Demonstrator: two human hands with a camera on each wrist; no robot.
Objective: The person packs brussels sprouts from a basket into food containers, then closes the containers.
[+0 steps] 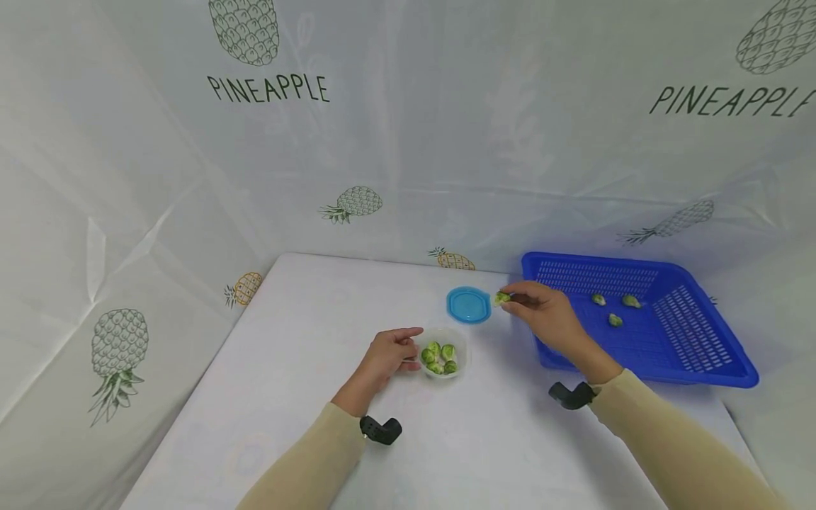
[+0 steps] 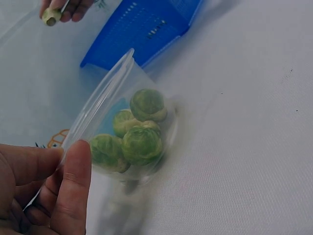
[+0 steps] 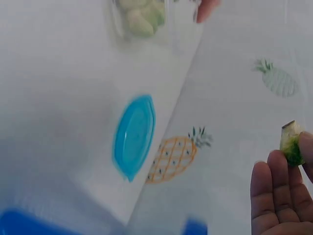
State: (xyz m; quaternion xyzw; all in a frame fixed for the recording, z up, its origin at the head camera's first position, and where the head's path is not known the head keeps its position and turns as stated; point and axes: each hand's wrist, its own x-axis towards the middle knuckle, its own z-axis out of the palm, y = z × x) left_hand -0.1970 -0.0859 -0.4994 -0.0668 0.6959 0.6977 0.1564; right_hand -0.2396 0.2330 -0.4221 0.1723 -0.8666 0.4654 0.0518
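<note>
My left hand [image 1: 390, 354] pinches the rim of a clear plastic container [image 2: 105, 103] between thumb and fingers. Several green Brussels sprouts [image 2: 142, 144] lie inside it. Out to the right, my right hand [image 1: 542, 312] holds one Brussels sprout [image 3: 292, 144] in its fingertips, raised over the table near the basket's left side. The sprout's pale cut end shows in both wrist views. Between the container and the basket lies a light-blue lid [image 1: 468, 305], flat on the table. Three more sprouts [image 1: 615, 320] sit apart from one another in the blue plastic basket [image 1: 720, 340].
A white cloth covers the table [image 1: 287, 319]. Behind it and at the left hangs a pale sheet [image 1: 446, 142] printed with pineapples. The basket's raised rim stands to the right of the lid, close to the back edge.
</note>
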